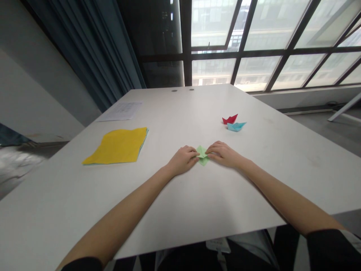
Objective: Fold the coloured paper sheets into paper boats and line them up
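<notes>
A small piece of folded light green paper (202,152) is low over the white table (180,203), between my two hands. My left hand (184,160) pinches its left side with thumb and fingers. On the opposite side, my right hand (224,154) grips the right edge in the same way. Creases run across the paper, and its top and bottom corners point away from and toward me. The fingertips hide its side corners.
Beyond my right hand sit a red paper boat (229,119) and a blue paper boat (236,127), close together. To the left lies a stack of paper sheets (118,146), yellow on top. A printed sheet (121,111) rests farther back, near the curtain (93,49).
</notes>
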`<state>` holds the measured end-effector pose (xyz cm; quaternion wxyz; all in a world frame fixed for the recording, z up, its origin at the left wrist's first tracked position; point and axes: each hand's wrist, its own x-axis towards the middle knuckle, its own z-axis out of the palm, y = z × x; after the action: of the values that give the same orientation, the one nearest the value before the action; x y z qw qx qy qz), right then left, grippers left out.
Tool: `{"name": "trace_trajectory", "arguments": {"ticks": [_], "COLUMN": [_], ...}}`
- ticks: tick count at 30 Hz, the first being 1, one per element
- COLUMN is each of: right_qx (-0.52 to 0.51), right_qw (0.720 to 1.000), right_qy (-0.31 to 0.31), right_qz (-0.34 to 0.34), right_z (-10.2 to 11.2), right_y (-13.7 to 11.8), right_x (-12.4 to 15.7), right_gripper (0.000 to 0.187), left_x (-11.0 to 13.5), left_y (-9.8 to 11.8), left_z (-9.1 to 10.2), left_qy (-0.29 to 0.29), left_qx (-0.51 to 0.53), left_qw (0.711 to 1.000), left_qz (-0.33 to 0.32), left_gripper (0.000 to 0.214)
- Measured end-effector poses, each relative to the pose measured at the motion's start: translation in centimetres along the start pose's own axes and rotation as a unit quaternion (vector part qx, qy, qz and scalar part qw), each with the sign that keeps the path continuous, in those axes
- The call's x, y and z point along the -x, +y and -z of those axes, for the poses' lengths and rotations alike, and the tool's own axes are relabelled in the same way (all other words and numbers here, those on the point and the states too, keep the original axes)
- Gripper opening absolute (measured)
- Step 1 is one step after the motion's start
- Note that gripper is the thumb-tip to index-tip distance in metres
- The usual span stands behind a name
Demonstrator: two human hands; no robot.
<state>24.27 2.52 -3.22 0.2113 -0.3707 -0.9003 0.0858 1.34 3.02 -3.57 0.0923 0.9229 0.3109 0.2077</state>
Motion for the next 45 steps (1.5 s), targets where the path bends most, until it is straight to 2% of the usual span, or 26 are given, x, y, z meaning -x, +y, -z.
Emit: {"name": "trace_trajectory", "arguments": {"ticks": [8,13,17,22,26,32,41,45], "right_qx": [-0.015,-0.029,-0.050,-0.005,0.026,0.038,0.032,0.030], "right_qw": [1.000,0.995,0.991,0.997,0.996,0.996,0.998,0.998], "right_qy": [0.014,0.055,0.075,0.054,0.053,0.040,-0.001,-0.006], "right_qz": [-0.003,-0.073,-0.100,-0.054,-0.062,-0.069,-0.046,-0.051], "right_z": [-0.3,-1.3,-1.7,-1.6,-1.5,-1.5,-1.2,-1.1], "right_y": [0.0,-0.1,-0.2,-0.3,-0.5,0.0,1.6,1.7], "right_x": [-0.2,-0.4,-0.5,-0.5,-0.5,-0.4,0.2,0.3], "right_gripper": [0.027,0.021,0.035,0.022,0.023,0.024,0.030,0.030], "left_x": [-0.2,-0.2,-0.2,-0.2,-0.4,-0.7,-0.3,-0.1], "left_y": [0.0,0.0,-0.1,-0.4,-0.5,-0.6,-2.0,-2.1], "left_z": [-0.4,-0.8,-0.9,-1.1,-1.3,-0.9,-0.9,-0.8], "left_qy": [0.023,0.050,0.064,0.048,0.029,0.008,-0.043,-0.012], "left_qx": [0.040,0.088,0.061,0.012,0.017,-0.011,0.018,0.038], "left_qw": [0.998,0.991,0.994,0.999,0.999,1.000,0.998,0.999], "left_qz": [0.036,0.091,0.057,0.012,-0.012,0.004,0.032,0.026], "left_gripper": [0.024,0.032,0.024,0.023,0.027,0.029,0.039,0.039]}}
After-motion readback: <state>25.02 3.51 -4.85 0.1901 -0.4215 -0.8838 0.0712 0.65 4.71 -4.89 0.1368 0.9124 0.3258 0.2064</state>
